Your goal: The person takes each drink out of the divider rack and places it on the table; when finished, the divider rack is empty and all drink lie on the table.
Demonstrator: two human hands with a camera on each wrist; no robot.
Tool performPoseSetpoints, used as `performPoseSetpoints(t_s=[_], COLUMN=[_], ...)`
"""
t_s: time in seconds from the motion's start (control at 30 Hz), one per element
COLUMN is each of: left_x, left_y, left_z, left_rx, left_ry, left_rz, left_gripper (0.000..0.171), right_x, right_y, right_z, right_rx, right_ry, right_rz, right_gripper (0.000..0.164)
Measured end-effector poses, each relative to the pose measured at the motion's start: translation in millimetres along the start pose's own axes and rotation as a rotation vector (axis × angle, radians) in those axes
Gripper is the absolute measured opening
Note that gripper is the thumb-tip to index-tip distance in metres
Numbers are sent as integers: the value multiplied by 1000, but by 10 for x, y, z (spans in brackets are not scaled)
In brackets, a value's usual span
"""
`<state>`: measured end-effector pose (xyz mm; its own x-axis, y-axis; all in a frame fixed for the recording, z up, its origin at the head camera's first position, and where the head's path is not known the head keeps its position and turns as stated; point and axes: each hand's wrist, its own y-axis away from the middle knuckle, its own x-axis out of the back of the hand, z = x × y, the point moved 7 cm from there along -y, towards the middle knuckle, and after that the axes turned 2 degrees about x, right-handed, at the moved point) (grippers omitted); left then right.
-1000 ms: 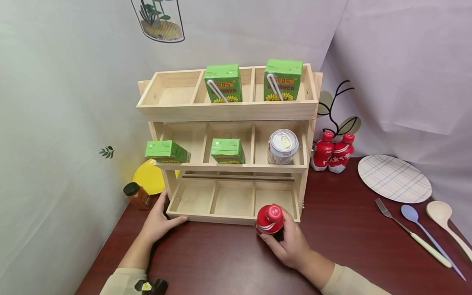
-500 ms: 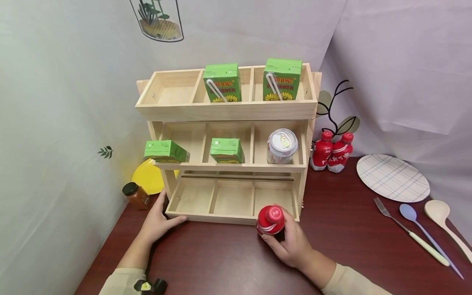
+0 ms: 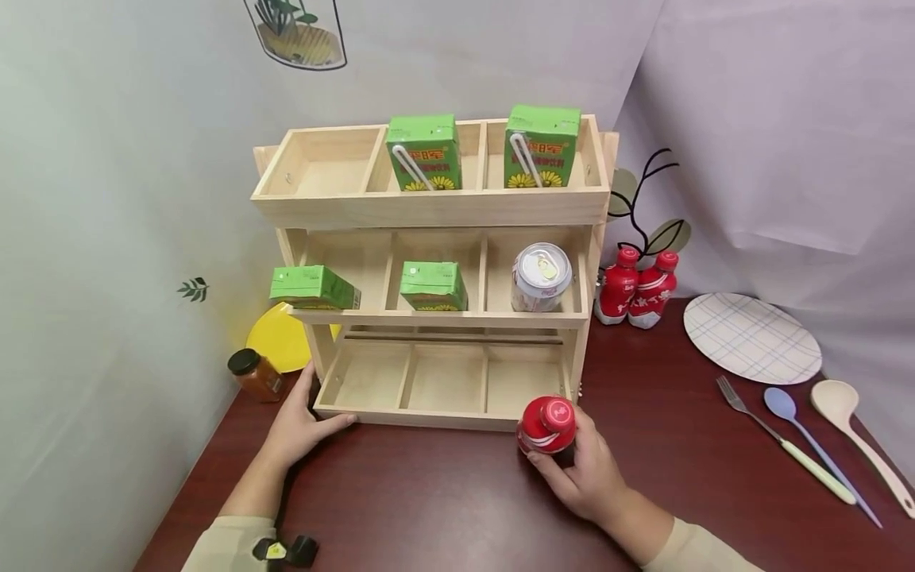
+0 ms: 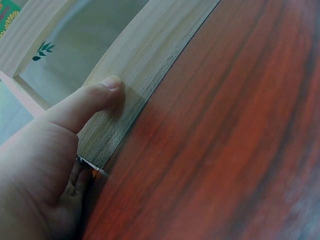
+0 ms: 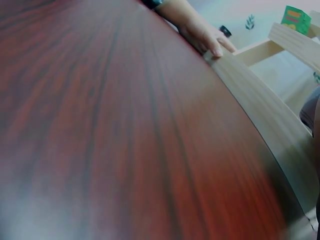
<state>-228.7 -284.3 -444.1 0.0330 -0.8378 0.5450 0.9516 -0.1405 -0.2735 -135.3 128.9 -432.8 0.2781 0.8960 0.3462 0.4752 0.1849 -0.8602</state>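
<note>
Curled round the red bottle (image 3: 545, 427), the right hand (image 3: 588, 469) holds it in front of the lower right end of the wooden rack (image 3: 429, 210), though whether bottle and rack touch is unclear, while the left hand (image 3: 295, 429) grips the rack's lower left corner.

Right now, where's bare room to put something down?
Bare: the table between the sleeves, in front of the shelf; its top left box, beside a green carton; its bottom left and middle boxes. Crowded: by the held red bottle, and around the checked plate, fork and spoons.
</note>
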Motion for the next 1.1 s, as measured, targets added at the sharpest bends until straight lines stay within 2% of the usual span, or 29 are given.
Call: performPoseSetpoints(t_s=[0.3,0.47,0.53,0.63,0.73,0.87,1.0,1.1], left_x=[-21,-26,-25,-18,-16,-18,-13,-8], left_y=[5,-3,-5,-5,-3,1,6,6], left_z=[-11,0,7,10,13,20,24,29], left_rx=[13,16,14,13,10,4,7,9], left_ry=[19,18,18,24,19,17,26,26], left_rz=[-20,-20,-19,-16,-14,-18,-18,-17], left_gripper=[112,112,112,112,112,112,112,112], right_x=[345,582,672,767,804,799,779,771], right_y=[19,95,147,217,263,301,326,332], right_z=[41,115,169,276,388,505,567,583], right_rx=[4,-28,-67,-168,-282,-413,-493,-509], right_ry=[42,87,121,144,150,144,132,117], right_rz=[61,90,94,79,54,33,36,52], right_gripper=[70,72,76,78,80,93,91,89])
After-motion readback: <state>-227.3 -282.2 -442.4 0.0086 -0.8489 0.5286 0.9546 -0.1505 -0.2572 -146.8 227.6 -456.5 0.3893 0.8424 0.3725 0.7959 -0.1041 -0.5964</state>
